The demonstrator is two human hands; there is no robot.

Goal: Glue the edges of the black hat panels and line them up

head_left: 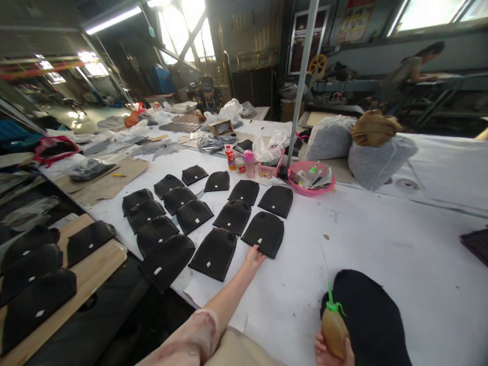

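My left hand (254, 256) reaches forward and pinches the lower edge of a black dome-shaped piece (264, 231), which lies on the white table with a small white tag on it. Near the bottom edge of the view, my right hand (328, 351) is wrapped round a squeeze bottle (334, 330) of brown liquid with a green nozzle and cap. Beside and partly behind that bottle lies a larger black rounded sheet (371, 315). Several more black pieces (213, 254) of the same dome shape are spread in rows left of my left hand, most with a small white tag.
More black pieces (40, 295) lie on a wooden board (114, 254) at the left. A pink basket (331, 184), a pink bottle (248, 163) and a red-labelled bottle (230, 157) stand by a metal pole (301, 86). Stuffed bags (331, 138) sit behind; a person (409, 71) works far right.
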